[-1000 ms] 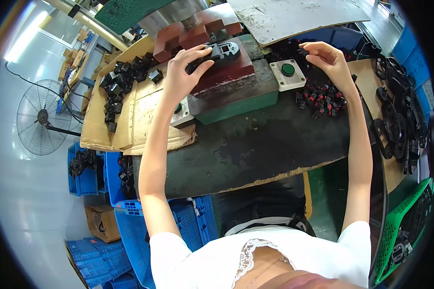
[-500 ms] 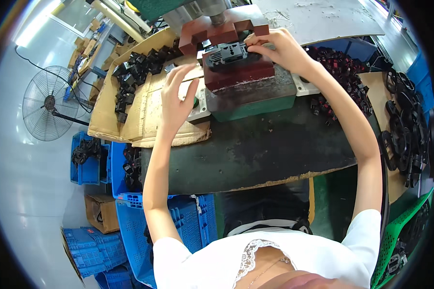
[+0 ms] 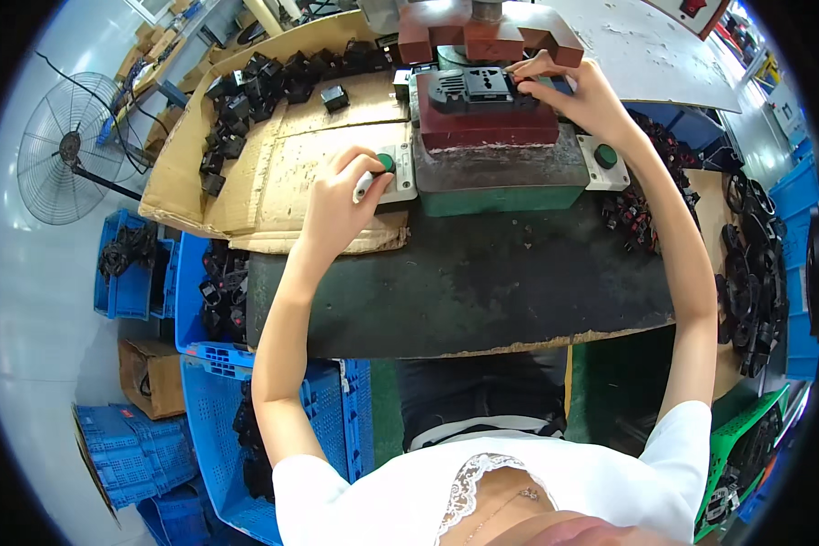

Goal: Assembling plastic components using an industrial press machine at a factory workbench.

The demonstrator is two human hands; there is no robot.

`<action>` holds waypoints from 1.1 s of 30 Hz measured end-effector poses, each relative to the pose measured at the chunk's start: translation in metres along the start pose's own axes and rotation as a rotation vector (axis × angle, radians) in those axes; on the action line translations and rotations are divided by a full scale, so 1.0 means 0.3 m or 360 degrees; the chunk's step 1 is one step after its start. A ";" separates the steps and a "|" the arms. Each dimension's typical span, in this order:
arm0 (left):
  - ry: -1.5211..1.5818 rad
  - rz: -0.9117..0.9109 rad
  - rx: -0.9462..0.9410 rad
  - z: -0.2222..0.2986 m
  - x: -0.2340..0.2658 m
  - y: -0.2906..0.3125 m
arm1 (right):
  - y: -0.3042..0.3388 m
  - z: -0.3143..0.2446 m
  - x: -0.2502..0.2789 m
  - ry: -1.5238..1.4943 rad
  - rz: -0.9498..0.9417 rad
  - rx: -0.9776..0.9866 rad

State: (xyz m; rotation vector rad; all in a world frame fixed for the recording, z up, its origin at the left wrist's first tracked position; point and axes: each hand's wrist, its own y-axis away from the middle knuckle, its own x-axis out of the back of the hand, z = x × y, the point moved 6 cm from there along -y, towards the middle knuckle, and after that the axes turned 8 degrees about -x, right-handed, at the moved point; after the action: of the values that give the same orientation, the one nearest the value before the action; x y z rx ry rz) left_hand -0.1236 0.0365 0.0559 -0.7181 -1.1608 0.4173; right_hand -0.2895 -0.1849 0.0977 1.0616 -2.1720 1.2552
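A black plastic part (image 3: 482,85) with slots and a grey centre lies on the dark red block (image 3: 491,129) of a press. My right hand (image 3: 573,91) closes its fingers and thumb at the part's right end. Close above, the press's red upper block (image 3: 482,41) hangs clear of the part. My left hand (image 3: 344,193) is curled beside the green button (image 3: 385,163) on a white button box (image 3: 404,178). A small white shape shows between thumb and fingers; I cannot tell what it is.
Black square pieces (image 3: 264,86) lie in a cut-open cardboard box (image 3: 246,191) on the left. A second green button (image 3: 606,156) sits right of the press. Dark red and black pieces (image 3: 632,214) are piled farther right. Blue crates (image 3: 218,437) and a fan (image 3: 68,146) stand left.
My left hand has gone from raised and spread to curled beside the green button. My right hand stays at the part's right end. The whole view has shifted slightly.
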 end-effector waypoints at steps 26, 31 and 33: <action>-0.0531 -0.0239 -0.0157 0.074 -0.041 -0.003 | 0.369 -0.008 0.143 0.0716 0.0174 -0.0431; -0.0535 -0.0190 -0.0225 0.087 -0.043 -0.028 | 0.369 -0.005 0.143 0.0672 0.0169 -0.0499; -0.0594 -0.0273 -0.0219 0.085 -0.045 -0.041 | 0.361 -0.017 0.146 0.0737 0.0149 -0.0463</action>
State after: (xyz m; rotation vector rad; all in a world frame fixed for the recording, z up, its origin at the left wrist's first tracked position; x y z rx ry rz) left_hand -0.1528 0.0268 0.0609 -0.6687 -1.6028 0.3366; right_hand -0.4017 -0.1656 0.0704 0.4976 -1.9754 1.0522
